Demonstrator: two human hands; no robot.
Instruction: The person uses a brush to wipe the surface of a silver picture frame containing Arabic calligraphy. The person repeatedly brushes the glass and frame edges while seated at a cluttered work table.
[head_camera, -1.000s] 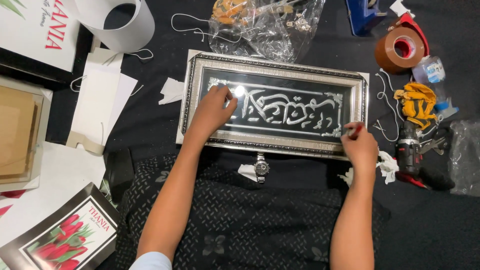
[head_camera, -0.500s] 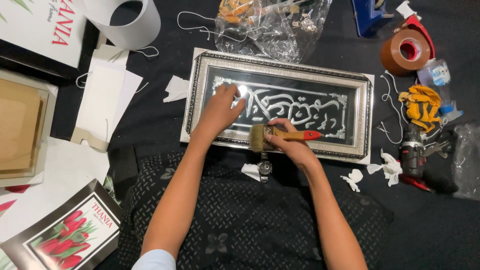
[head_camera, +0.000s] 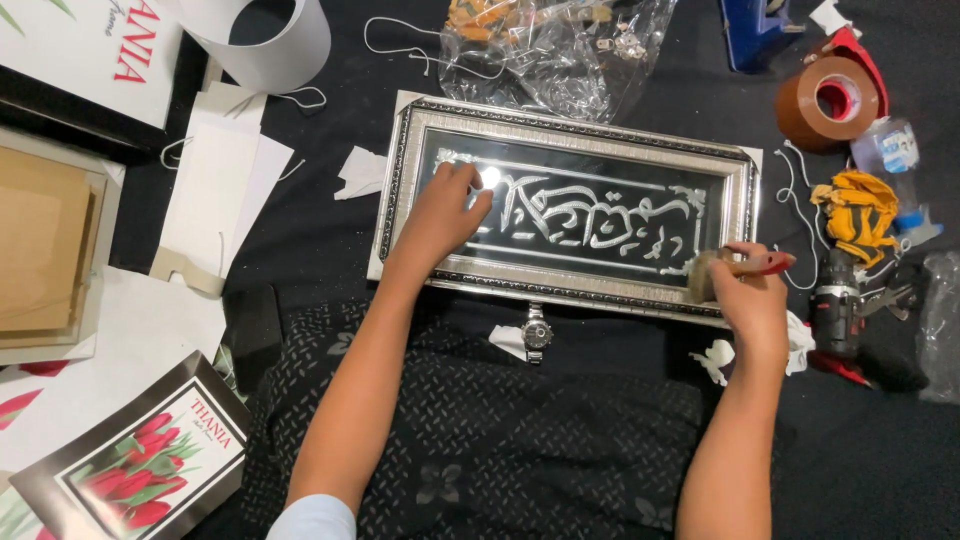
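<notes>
We see a long silver-framed picture, dark glass with silver script, lying flat mid-floor on black cloth. Our left hand presses flat, fingers spread, on its left end. Our right hand grips a red-handled brush at its lower right corner.
</notes>
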